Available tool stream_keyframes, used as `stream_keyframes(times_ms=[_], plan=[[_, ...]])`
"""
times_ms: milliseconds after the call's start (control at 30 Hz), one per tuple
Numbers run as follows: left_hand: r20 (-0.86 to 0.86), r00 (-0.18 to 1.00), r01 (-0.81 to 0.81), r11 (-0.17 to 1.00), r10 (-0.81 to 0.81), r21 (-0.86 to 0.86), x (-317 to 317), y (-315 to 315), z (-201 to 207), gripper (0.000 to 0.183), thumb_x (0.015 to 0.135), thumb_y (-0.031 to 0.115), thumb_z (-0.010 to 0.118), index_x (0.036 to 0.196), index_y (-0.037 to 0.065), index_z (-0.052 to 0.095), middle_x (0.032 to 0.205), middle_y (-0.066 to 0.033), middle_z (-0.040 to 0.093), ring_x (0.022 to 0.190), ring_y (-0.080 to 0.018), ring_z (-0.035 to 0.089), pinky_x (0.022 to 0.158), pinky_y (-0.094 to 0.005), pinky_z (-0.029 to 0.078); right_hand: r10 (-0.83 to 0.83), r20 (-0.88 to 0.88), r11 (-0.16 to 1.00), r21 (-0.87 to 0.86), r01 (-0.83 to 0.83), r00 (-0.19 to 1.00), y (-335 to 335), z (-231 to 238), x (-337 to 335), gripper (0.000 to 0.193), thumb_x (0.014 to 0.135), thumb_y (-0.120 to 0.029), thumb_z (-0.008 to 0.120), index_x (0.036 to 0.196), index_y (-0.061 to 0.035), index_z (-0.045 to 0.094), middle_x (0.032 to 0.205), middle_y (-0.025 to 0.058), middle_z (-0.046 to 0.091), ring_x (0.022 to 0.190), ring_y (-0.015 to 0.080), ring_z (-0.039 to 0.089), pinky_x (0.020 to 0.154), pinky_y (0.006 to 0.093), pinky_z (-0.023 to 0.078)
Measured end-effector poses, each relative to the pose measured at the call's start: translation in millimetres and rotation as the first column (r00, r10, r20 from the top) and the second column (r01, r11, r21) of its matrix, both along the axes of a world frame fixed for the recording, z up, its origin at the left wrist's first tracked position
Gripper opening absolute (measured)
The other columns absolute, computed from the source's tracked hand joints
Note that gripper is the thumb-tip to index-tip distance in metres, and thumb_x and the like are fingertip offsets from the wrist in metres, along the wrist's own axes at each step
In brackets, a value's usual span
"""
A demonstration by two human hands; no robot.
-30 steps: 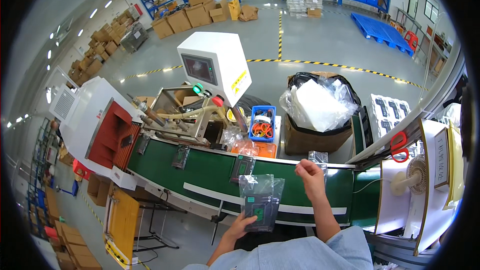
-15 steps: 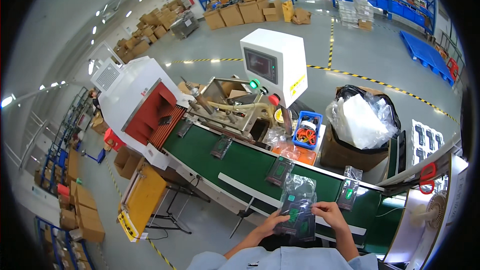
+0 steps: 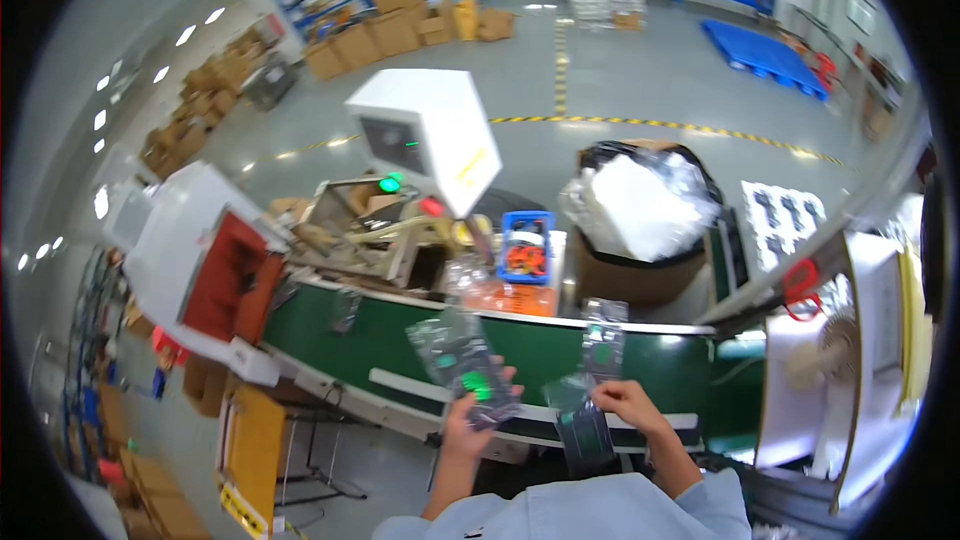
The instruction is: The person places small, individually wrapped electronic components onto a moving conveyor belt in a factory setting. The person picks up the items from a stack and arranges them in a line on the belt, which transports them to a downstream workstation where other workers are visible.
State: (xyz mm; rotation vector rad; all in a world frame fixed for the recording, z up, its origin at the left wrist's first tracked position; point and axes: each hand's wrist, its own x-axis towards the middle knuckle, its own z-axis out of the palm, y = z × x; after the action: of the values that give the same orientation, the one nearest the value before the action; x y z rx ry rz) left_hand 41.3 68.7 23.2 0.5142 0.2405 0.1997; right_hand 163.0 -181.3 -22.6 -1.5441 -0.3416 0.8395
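Bagged panels (image 3: 465,365) (image 3: 585,438): dark, flat pieces in clear film, one in each hand, both held over the near side of the conveyor belt (image 3: 310,320).
Tunnel machine (image 3: 190,250): white, at the belt's left end, with its red curtain (image 3: 235,275) facing the belt.
Small pack on the left (image 3: 346,310): lying on the belt near its far edge, not far from the tunnel; blurred.
Left hand (image 3: 466,430): curled part-way, thumb on the near face and fingers round the right side of its panel. That panel is tilted, its film end toward the belt's far edge, with a bright green patch facing up.
Pack on the right (image 3: 603,340): on the belt, reaching its far edge, just beyond the right-hand panel.
Right hand (image 3: 628,405): thumb and fingertips pinched together at the film of the second panel, which hangs across the belt's near edge.
Fan (image 3: 830,355): past the belt's right end, blurred.
Step in hand: by my judgement, two panels being managed at once, the left gripped round its body, the right only by its film.
Next move: seems to call for a steady pinch on the slippery film and the two bags kept apart.
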Motion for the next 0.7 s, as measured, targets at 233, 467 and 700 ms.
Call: stream_keyframes(times_ms=[233, 467, 700], plan=[[-0.097, 0.994, 0.050, 0.994, -0.040, 0.102, -19.8, 10.2, -3.4, 0.066, 0.073, 0.018, 0.056, 0.131, -0.001, 0.029, 0.128, -0.0189, 0.041, 0.118, -0.0333, 0.041, 0.100, -0.0527, 0.032, -0.560, 0.534, 0.695, -0.114, 0.710, 0.634, -128.3, -18.9, 83.8, 0.016, 0.085, -0.016, 0.055, 0.083, -0.0003, 0.060, 0.065, 0.0023, 0.056, 0.063, 0.0086, 0.051, 0.058, 0.0245, 0.041], [-0.154, 0.983, 0.105, 0.994, -0.099, 0.033, -25.8, -11.8, -6.2, 0.065, 0.072, 0.013, 0.057, 0.130, -0.001, 0.031, 0.127, -0.0206, 0.042, 0.115, -0.0344, 0.045, 0.094, -0.0503, 0.039, -0.439, 0.771, 0.509, -0.209, 0.835, 0.461, -182.7, -79.7, 133.0, 0.015, 0.081, -0.013, 0.053, 0.082, -0.0002, 0.060, 0.073, 0.0191, 0.059, 0.070, 0.0338, 0.059, 0.062, 0.0384, 0.044], [-0.172, 0.968, 0.190, 0.982, -0.183, 0.022, -21.2, -23.0, -1.6, 0.069, 0.070, 0.014, 0.061, 0.130, 0.000, 0.031, 0.125, -0.0212, 0.043, 0.110, -0.0331, 0.049, 0.090, -0.0483, 0.043, -0.386, 0.755, 0.507, -0.306, 0.805, 0.530, -143.0, -177.5, 144.0, 0.022, 0.078, -0.022, 0.057, 0.076, -0.0004, 0.063, 0.070, 0.0197, 0.054, 0.072, 0.0349, 0.052, 0.069, 0.0416, 0.041]])
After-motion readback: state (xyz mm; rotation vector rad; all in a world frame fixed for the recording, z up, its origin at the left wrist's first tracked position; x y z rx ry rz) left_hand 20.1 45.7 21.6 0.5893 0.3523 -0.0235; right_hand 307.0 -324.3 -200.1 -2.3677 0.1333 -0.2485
